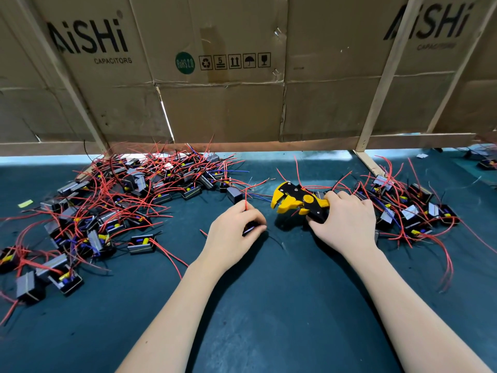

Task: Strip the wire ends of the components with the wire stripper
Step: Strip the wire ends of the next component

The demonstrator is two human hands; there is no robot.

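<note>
1. Where the dark green mat lies, two heaps of components sit: a large left pile, a smaller right pile; units too tangled to count.
2. One wire stripper, yellow-black, its handles gripped by the right hand, jaws apart.
3. One component pinched in the left hand; its red wire stands upward.
4. Two "AiSHi" cardboard panels behind.

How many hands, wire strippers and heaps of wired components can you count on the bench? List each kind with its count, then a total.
Hands: 2, left hand and right hand
Wire stripper: 1
Component heaps: 2, left heap and right heap
Total: 5
</note>
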